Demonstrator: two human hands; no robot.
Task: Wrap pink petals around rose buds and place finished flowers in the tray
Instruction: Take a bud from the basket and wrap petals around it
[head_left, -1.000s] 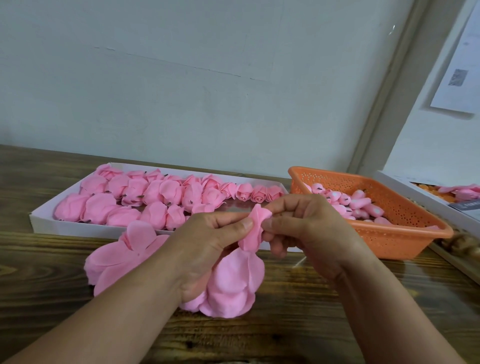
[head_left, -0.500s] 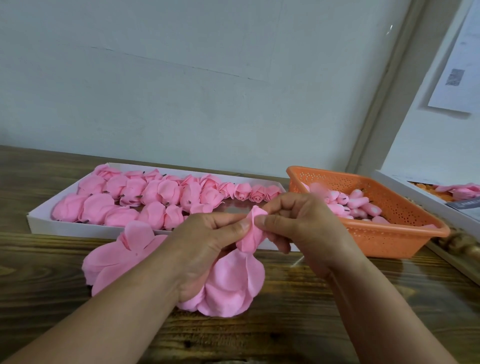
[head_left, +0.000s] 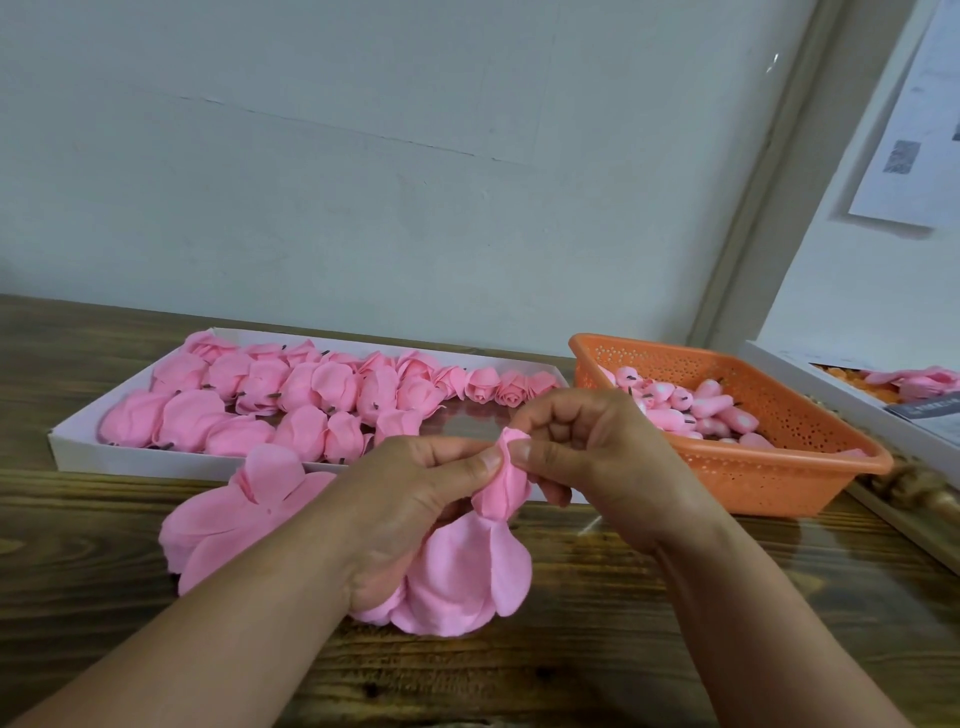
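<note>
No legible text, brand, number or sign appears anywhere in the scene. The white paper sheet (head_left: 914, 119) fixed to the wall at upper right bears a small dark square block resembling a printed code, together with faint grey marks, all too blurred to read. The dark card (head_left: 922, 410) lying in the white box (head_left: 779, 358) at the right edge shows pale marks that may be lettering, likewise too small and blurred to make out.
</note>
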